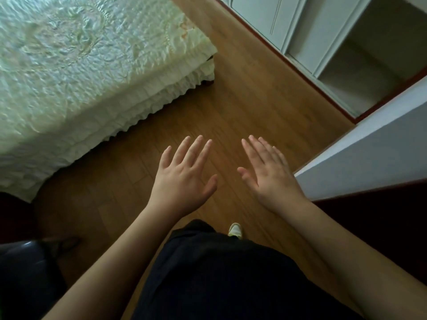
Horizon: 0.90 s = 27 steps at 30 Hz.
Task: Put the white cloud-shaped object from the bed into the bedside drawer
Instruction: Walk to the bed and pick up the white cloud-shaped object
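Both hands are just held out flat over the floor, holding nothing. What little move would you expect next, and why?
Probably a turn left toward the bed. The left hand and right hand are open and empty above the wooden floor, and no cloud-shaped object shows on the visible part of the bedspread. No bedside drawer is in view either, so looking further along the bed seems the sensible first step.

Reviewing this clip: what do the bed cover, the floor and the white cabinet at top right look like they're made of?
Bed cover: looks like glossy quilted fabric, satin-like, pale green-white with stitched patterns and a ruffled skirt. Floor: wood or wood-look laminate, going by the plank seams and grain, with a low sheen. Cabinet: smooth white-painted panels, probably wood or board; the blur leaves it open.
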Available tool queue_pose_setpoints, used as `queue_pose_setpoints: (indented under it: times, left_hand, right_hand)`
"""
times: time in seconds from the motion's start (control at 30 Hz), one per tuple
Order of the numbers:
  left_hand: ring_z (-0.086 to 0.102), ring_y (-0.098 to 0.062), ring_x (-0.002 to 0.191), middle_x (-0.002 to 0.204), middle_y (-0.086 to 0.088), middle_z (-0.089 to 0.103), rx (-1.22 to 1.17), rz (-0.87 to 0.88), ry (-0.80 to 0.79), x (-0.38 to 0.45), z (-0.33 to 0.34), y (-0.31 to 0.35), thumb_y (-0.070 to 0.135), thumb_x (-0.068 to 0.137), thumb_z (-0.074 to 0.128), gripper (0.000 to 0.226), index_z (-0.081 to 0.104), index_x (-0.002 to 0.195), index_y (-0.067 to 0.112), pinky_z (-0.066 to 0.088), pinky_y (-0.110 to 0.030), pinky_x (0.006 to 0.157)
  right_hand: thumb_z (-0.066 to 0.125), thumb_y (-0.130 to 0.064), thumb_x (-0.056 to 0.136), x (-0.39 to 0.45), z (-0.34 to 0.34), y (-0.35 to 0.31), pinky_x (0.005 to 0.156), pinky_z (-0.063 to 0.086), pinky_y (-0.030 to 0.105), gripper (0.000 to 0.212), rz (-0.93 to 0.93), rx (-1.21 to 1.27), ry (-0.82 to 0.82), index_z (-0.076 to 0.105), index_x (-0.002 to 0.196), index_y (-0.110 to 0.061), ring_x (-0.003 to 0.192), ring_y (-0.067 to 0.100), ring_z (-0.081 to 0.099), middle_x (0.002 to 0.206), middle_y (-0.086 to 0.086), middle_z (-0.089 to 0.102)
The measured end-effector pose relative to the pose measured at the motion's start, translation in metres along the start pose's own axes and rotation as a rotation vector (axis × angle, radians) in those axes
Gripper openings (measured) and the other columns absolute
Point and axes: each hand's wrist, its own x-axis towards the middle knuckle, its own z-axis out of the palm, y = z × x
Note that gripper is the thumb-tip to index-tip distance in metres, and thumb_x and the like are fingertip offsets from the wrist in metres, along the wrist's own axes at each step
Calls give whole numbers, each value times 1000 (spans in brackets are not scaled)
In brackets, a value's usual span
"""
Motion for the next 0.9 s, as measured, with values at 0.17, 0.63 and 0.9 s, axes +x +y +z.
queue_pose_setpoints:
  times: [0.17, 0.63, 0.9]
  left_hand:
    - [6, -20, 150, 163, 1, 18, 4, -3, -20, 61, 6, -26, 64, 92, 29, 75, 9, 155, 30, 12, -51, 120]
    - [2, -19, 150, 163, 2, 12, -4, 81, -33, 287, -13, -149, 68, 91, 19, 75, 4, 155, 32, 9, -49, 121]
    - [4, -20, 150, 164, 1, 13, -69, 152, -14, 430, -31, -149, 65, 93, 22, 75, 7, 156, 28, 12, -50, 121]
  right_hand:
    - [12, -60, 98, 62, -7, 14, 119, -1, 35, 65, 10, 2, -17, 3, 155, -29, 149, 11, -3, 164, -3, 5]
    - [10, -61, 97, 289, -34, 20, 120, -1, 34, 67, 72, -37, -43, 3, 155, -28, 150, 12, -3, 164, -2, 5]
    - [11, -61, 98, 381, -69, 75, 119, -2, 34, 68, 184, -56, 4, 2, 156, -26, 150, 12, -5, 165, -2, 4]
